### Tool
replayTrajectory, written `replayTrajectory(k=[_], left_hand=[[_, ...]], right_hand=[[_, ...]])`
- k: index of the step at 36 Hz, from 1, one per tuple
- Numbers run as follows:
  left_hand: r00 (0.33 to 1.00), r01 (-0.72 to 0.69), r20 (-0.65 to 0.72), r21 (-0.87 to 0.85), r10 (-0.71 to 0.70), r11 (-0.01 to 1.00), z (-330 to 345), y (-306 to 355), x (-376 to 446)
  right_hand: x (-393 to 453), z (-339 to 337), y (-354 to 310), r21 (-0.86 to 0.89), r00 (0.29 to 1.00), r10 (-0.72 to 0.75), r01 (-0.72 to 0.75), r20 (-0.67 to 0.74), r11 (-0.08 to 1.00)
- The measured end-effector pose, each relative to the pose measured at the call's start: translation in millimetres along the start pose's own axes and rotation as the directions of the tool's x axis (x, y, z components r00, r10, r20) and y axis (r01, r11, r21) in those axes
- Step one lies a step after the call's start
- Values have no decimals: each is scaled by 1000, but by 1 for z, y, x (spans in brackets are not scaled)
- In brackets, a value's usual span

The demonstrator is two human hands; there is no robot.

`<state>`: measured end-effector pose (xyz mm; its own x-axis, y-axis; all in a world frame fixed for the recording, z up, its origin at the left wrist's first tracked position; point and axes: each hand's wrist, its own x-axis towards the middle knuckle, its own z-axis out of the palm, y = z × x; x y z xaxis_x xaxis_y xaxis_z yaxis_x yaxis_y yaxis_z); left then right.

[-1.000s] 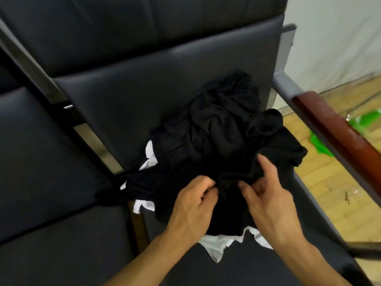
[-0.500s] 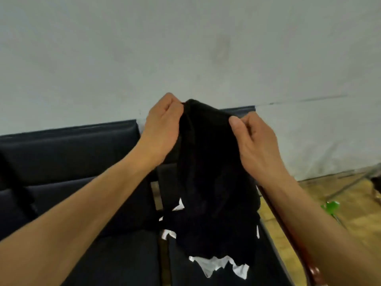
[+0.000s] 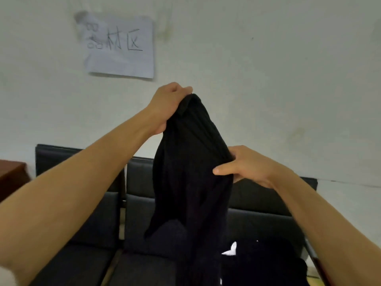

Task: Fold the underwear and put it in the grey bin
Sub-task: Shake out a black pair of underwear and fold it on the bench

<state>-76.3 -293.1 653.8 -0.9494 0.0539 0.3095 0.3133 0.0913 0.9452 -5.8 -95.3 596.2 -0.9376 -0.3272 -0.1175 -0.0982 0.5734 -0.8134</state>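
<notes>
A black piece of underwear (image 3: 191, 166) hangs in the air in front of the wall, held up by both hands. My left hand (image 3: 167, 106) grips its top edge at the highest point. Lower and to the right, my right hand (image 3: 245, 168) pinches the cloth's right side between thumb and fingers. The garment's lower end drapes down toward a dark pile of clothes (image 3: 259, 263) with white patches on the seat. No grey bin is in view.
A row of black padded seats (image 3: 99, 223) runs along the white wall. A paper sheet with handwritten characters (image 3: 119, 46) is stuck on the wall. A brown wooden surface (image 3: 10, 174) shows at the left edge.
Both hands lifted the black garment off the pile to chest height. Since half a second ago my right hand has slid down the cloth's right side, and the view has tilted up.
</notes>
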Motion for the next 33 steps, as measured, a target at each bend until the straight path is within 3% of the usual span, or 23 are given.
replayTrajectory(k=[3, 5, 7, 9, 11, 12, 14, 16, 17, 19, 20, 22, 25, 28, 32, 33], left_hand=[[994, 6, 113, 51, -12, 999, -63, 0, 0], [959, -64, 284, 253, -11, 965, -109, -1, -4], [899, -168, 425, 557, -105, 814, -150, -1, -11], [876, -265, 437, 791, -205, 551, -175, -2, -9], [928, -319, 367, 870, -62, 376, -199, -1, -1], [946, -319, 315, 872, 72, 371, -208, 1, 4], [938, -295, 155, 828, 311, 476, -216, 9, 13], [914, -268, 4, 758, 407, 595, -217, 15, 24], [929, -232, -43, 706, 368, 669, -217, 17, 28], [989, -104, -31, 550, 145, 829, -214, 11, 34], [999, -10, 32, 484, -6, 875, -214, 2, 32], [936, 186, 216, 369, -278, 911, -219, -28, 17], [767, 463, 400, 197, -501, 865, -225, -78, -16], [737, 565, 402, 74, -543, 822, -236, -117, -45], [690, 644, 311, 146, -653, 751, -241, -165, -68], [681, 675, 311, 83, -663, 733, -240, -173, -72]], right_hand=[[17, 21, -30, 102, 1000, -2, 0, 13, 995], [30, 37, -56, 152, 1000, -3, 3, -2, 988], [41, 51, -80, 112, 1000, -3, 7, -31, 994], [45, 59, -97, 34, 1000, 8, -8, 5, 999], [51, 76, -113, -43, 986, 61, -55, 155, 998], [53, 86, -119, -80, 966, 102, -85, 237, 993], [59, 110, -129, -122, 920, 156, -119, 360, 985], [67, 128, -134, -89, 901, 142, -116, 411, 989], [73, 135, -136, -46, 907, 112, -102, 406, 994], [84, 142, -137, 156, 933, 32, -93, 358, 983], [91, 144, -139, 335, 948, -14, -100, 319, 937], [102, 145, -144, 659, 962, -120, -75, 246, 748], [112, 142, -153, 863, 964, -251, 52, 88, 503], [125, 140, -160, 908, 966, -250, 163, -68, 385], [138, 138, -162, 913, 956, -242, 243, -168, 327], [142, 137, -161, 911, 949, -253, 265, -189, 315]])
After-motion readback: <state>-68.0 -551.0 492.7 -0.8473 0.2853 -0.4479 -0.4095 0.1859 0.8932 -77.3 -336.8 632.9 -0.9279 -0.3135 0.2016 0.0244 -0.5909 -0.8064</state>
